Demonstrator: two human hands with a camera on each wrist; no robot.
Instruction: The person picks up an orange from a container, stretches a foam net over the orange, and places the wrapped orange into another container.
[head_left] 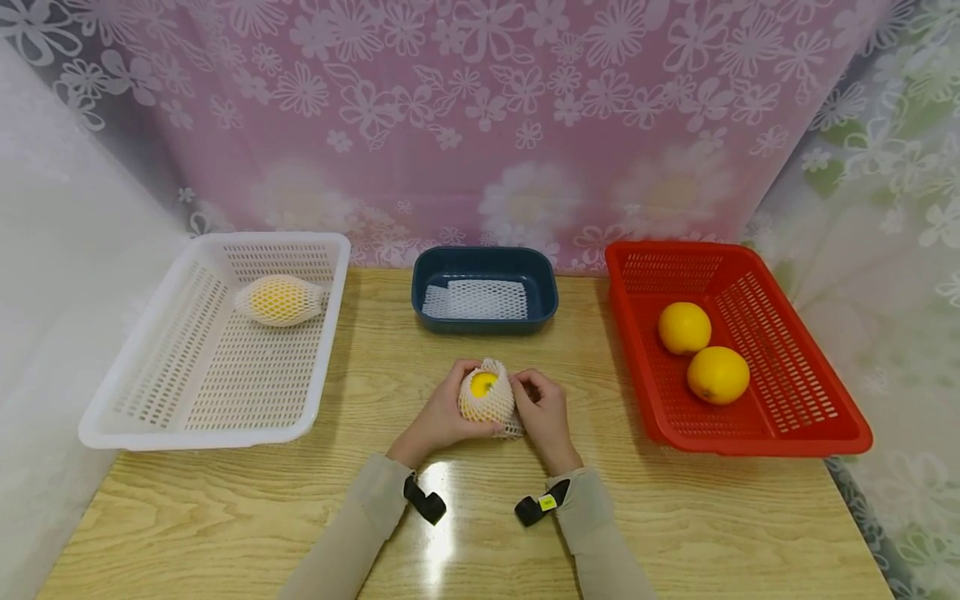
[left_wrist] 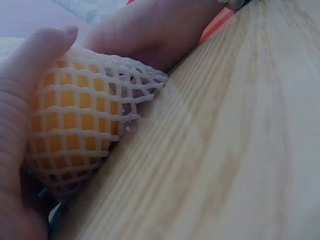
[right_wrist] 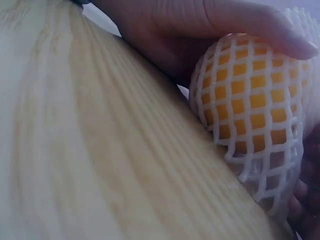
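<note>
An orange point(head_left: 483, 384) sits in a white foam net point(head_left: 491, 408) in front of me, its yellow top bare through the net's opening. My left hand point(head_left: 448, 410) grips the netted fruit from the left, thumb across its near side. At the other side, my right hand point(head_left: 546, 414) has curled fingers and pinches the net's edge. Loose mesh hangs past the fruit near the tabletop in the left wrist view, with the right hand point(left_wrist: 150, 35) behind it. The right wrist view shows the left thumb point(right_wrist: 250, 22) lying over the mesh; the right fingertips are partly hidden.
A white basket point(head_left: 322, 350) at the left holds one netted orange point(head_left: 279, 301). The dark blue bin point(head_left: 487, 325) at the back contains flat foam nets point(head_left: 480, 298). Two bare oranges point(head_left: 717, 375) lie in the red basket point(head_left: 645, 392) on the right. A floral curtain hangs behind.
</note>
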